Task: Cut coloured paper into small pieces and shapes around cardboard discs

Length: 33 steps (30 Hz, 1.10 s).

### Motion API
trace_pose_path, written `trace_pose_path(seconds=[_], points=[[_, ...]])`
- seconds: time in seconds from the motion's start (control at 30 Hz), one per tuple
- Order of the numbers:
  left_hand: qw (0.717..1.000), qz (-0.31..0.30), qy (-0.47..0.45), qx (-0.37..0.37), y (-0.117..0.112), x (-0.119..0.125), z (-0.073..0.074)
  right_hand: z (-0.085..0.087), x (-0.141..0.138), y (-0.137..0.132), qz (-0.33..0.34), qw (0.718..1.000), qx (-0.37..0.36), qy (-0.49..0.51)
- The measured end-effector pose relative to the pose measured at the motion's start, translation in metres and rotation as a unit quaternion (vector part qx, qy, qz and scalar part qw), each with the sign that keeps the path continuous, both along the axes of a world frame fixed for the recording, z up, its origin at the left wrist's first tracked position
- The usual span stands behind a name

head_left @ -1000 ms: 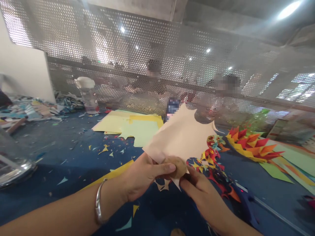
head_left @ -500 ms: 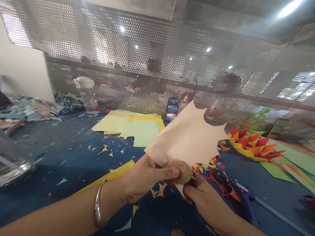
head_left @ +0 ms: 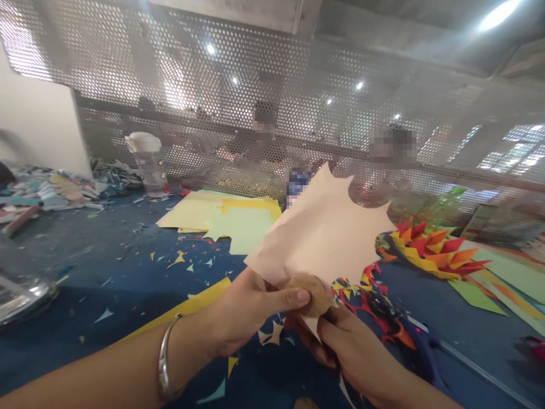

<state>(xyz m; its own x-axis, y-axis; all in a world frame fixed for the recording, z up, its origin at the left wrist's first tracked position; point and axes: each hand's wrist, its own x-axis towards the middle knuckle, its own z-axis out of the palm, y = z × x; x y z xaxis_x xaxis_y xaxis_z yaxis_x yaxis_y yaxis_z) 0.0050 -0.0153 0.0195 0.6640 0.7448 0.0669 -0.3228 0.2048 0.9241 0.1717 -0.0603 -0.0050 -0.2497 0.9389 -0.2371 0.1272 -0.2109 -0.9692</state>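
A pale peach paper sheet [head_left: 323, 238] with star-shaped notches cut from its far edge is held up over the dark blue table [head_left: 114, 278]. My left hand [head_left: 251, 309], a silver bangle on its wrist, pinches the sheet's near corner together with a small round tan piece [head_left: 315, 292]. My right hand [head_left: 349, 349] grips the same corner from below with closed fingers. Under the sheet lies a red, yellow and blue cut-out strip [head_left: 374, 307].
Yellow and light green sheets [head_left: 225, 218] lie further back. A spiky orange-red paper ornament [head_left: 438, 253] sits at right on green paper. A lidded cup [head_left: 148, 165] stands by the perforated metal screen [head_left: 272, 113], behind which people sit. Paper scraps litter the left edge.
The sheet has tilted up and shifted slightly right. My right hand has slid lower under the corner. The left hand keeps its pinch.
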Motion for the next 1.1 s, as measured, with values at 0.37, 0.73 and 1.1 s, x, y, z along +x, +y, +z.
trace_pose_path(seconds=[0.37,0.73,1.1], points=[[1.000,-0.008,0.009,0.011,0.003,0.000,-0.002,0.002,0.001,0.000,0.024,0.999,0.018,-0.039],[0.996,0.064,-0.032,-0.047,0.015,-0.006,-0.009,-0.009,0.005,0.000,-0.075,0.995,0.020,0.069],[0.985,0.157,-0.054,-0.035,0.016,-0.001,-0.010,-0.006,0.003,0.003,-0.128,0.984,0.031,0.117]])
